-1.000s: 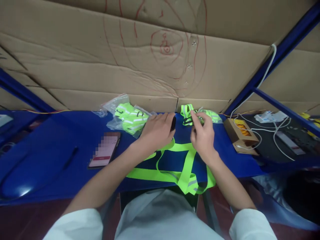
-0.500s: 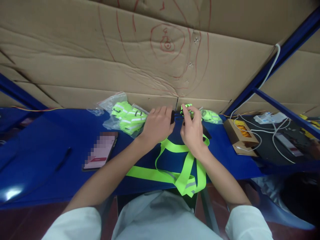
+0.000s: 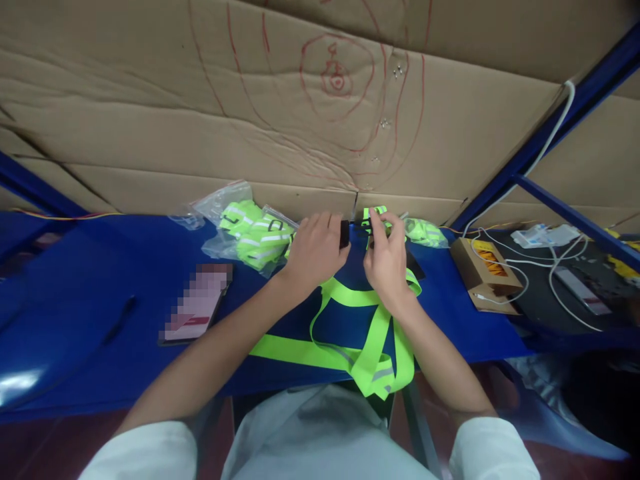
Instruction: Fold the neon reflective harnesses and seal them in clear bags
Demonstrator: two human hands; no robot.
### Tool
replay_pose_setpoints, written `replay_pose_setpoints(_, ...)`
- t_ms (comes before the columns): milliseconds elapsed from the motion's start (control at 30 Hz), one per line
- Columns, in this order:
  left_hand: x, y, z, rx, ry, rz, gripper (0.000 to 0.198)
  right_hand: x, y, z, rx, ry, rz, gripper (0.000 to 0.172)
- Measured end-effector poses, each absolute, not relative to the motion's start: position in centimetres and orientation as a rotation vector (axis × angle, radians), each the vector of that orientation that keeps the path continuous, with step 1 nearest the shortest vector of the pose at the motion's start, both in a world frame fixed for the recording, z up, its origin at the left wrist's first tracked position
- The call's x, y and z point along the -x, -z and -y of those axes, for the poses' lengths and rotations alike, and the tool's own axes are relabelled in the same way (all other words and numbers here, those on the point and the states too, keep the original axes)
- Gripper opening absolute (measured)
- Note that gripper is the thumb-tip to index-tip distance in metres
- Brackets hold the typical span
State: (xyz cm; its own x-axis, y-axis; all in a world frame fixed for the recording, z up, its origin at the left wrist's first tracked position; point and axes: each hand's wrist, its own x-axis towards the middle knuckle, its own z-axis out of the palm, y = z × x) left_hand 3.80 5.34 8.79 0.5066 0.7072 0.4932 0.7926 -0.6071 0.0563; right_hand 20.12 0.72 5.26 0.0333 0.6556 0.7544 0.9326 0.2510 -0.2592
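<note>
My left hand (image 3: pixel 317 248) is closed, palm down, around a black piece (image 3: pixel 345 233), apparently half of a buckle, most of it hidden under the fingers. Just right of it, my right hand (image 3: pixel 387 257) pinches a black plastic buckle half (image 3: pixel 364 225) whose narrow end points toward the left hand. A small gap shows between the two black parts. From beneath the hands, a neon-yellow reflective strap (image 3: pixel 373 360) runs down in loops over the blue table (image 3: pixel 125 267) and hangs slightly past its front edge.
Behind the left hand lie bagged neon-yellow straps (image 3: pixel 257 233); another bagged bundle (image 3: pixel 427 233) lies to the right. A phone (image 3: pixel 200 303) rests left of the left forearm. An open cardboard box (image 3: pixel 480 270) and white cables (image 3: pixel 545 247) lie right, below a cardboard wall (image 3: pixel 200 147).
The view has shifted slightly. My hands stay close together, and the right hand has drawn a little to the right, so the gap between the black parts looks slightly wider.
</note>
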Motion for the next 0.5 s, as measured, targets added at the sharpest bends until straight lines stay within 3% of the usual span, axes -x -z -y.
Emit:
replay_pose_setpoints(333,-4.9,-6.7,-5.9,2.759,0.436,1.181,0.038,-17.8,-1.8,-0.3,1.615,0.202,1.885,0.072)
replay_pose_setpoints(500,-3.6,-6.2,-7.4,2.794,0.426,1.218,0.041,-19.3,-1.7,-0.9,1.480,-0.295,1.956,0.093)
